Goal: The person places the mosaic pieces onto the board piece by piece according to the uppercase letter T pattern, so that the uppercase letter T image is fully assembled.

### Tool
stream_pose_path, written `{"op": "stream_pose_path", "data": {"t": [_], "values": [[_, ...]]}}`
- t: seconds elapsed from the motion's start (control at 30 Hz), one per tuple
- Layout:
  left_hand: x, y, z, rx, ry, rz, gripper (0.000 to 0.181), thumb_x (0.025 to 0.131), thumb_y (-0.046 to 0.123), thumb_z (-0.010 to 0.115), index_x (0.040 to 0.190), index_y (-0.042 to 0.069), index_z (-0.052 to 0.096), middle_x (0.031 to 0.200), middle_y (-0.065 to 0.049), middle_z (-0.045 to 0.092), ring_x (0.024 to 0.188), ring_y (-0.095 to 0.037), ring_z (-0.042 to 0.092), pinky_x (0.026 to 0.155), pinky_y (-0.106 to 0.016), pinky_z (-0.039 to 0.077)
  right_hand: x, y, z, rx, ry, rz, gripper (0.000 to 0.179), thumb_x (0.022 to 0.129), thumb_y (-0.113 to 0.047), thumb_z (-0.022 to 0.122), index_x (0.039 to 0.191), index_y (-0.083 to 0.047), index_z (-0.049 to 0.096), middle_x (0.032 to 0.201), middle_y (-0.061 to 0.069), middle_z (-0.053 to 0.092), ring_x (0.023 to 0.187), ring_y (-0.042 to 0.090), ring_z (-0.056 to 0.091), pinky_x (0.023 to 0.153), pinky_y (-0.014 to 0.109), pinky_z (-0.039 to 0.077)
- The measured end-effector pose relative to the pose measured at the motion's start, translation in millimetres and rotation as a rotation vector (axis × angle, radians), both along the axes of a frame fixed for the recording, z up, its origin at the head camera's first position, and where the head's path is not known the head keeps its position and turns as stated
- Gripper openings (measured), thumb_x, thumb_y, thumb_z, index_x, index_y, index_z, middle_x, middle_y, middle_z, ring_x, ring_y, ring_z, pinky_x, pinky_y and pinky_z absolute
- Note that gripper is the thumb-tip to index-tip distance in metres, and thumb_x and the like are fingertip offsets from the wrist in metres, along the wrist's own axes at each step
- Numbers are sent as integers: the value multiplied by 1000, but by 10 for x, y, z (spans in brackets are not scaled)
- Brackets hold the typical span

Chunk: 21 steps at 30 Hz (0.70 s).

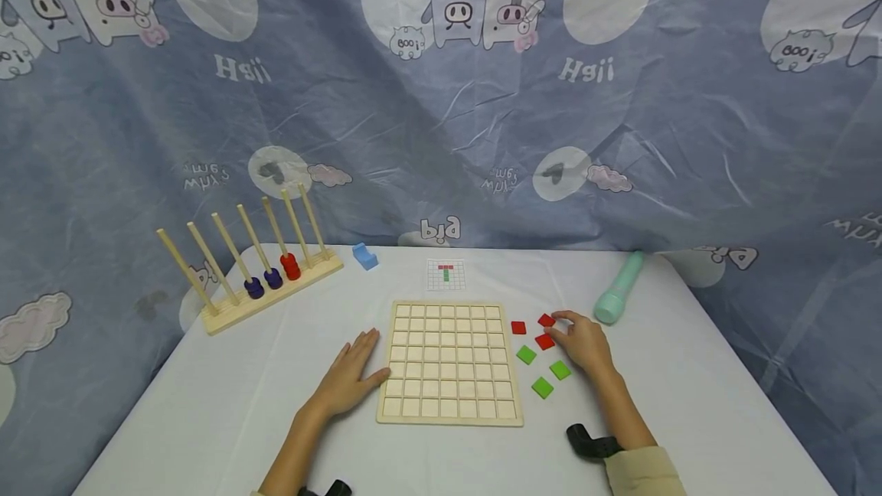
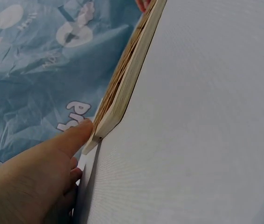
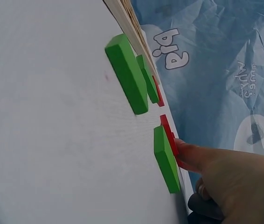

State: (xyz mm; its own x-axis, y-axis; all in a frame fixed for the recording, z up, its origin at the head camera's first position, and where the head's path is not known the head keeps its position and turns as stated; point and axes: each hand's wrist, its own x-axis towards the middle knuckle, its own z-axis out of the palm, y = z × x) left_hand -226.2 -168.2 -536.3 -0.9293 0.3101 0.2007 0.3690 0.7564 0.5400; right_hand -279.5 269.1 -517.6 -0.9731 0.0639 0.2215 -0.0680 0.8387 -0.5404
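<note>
A wooden grid board with square cells lies on the white table. My left hand rests on the table to its left, fingers straight, with the thumb against the board's edge. To the board's right my right hand pinches a red square tile between thumb and index finger. Close by the thumb lies another red tile, and a third red tile is nearer the board. Green tiles lie toward me; they stand in front of the fingers in the right wrist view.
Behind the board is a small pattern card with a red and green T. A wooden peg rack with blue and red beads stands back left, beside a light-blue piece. A mint-green flashlight-shaped object lies back right.
</note>
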Motion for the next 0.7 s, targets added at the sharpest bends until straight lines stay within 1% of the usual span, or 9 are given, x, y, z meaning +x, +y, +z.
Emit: {"op": "stream_pose_path", "data": {"t": [0.33, 0.47, 0.6, 0.7], "values": [[-5, -13, 8, -12, 21, -9, 75, 88, 49, 56, 143, 4, 32, 148, -11, 29, 137, -29, 20, 112, -48, 12, -3, -30, 0, -7, 27, -13, 33, 81, -24, 72, 108, -5, 65, 48, -1, 37, 43, 14, 33, 38, 25, 25], [-1, -14, 16, -3, 13, -8, 75, 87, 48, 56, 143, 4, 32, 148, -10, 28, 137, -28, 19, 112, -48, 11, 2, -29, -6, -14, 43, -17, 31, 82, -22, 71, 107, -4, 66, 48, -1, 38, 43, 13, 34, 38, 25, 26], [5, -12, 15, -4, 7, -6, 75, 87, 48, 57, 143, 4, 32, 148, -10, 28, 137, -28, 19, 112, -47, 11, 31, -36, 2, -41, 38, -26, 32, 83, -21, 69, 109, -3, 64, 48, 0, 38, 43, 13, 34, 37, 24, 27], [3, -13, 5, -3, 11, -3, 75, 87, 48, 57, 143, 5, 33, 148, -10, 29, 137, -28, 20, 112, -47, 12, 60, -52, 18, -67, 21, -15, 34, 84, -22, 69, 111, -3, 63, 48, 0, 36, 42, 13, 33, 37, 24, 28]]}}
